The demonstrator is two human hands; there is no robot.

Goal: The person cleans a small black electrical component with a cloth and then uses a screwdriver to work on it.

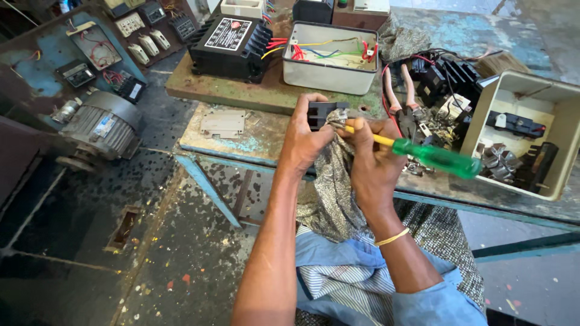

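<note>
A: L hand (pixel 302 142)?
B: Closed round a small black plastic block (pixel 321 113), prob. an elec. part, held up above the worktop (pixel 241 136) edge. Fingers on top, thumb on the near side.

A: R hand (pixel 368 160)?
B: Gripping a screwdriver (pixel 432 156), green see-through handle, yellow shank. Handle sticks out to the right past the fist; tip end points at the block, tip itself hidden behind fingers and cloth.

A: Cloth?
B: Patterned grey-brown rag (pixel 331 181), bunched between both hands, touching the block's underside, hanging down to the lap. Can't tell which hand pins it.

A: Wrist?
B: Thin gold-coloured bangle (pixel 391 237) on R wrist.

A: Around them?
B: Just beyond the hands: grey open enclosure box (pixel 329 75) w/ coloured wires inside, beside a black finned unit (pixel 229 45) w/ label. Both sit on a rusty metal plate. Right of hands: pliers w/ pink handles (pixel 399 96), lying by a heap of black parts and small metal bits. Far right: beige open box (pixel 565 130) tilted on its side, black parts inside. Flat grey cover plate (pixel 223 124) on the worktop left of L hand.

A: Floor?
B: Electric motor (pixel 99 127), grey, on the floor at left, well apart from the hands; a board w/ switches (pixel 145 36) behind it.
</note>
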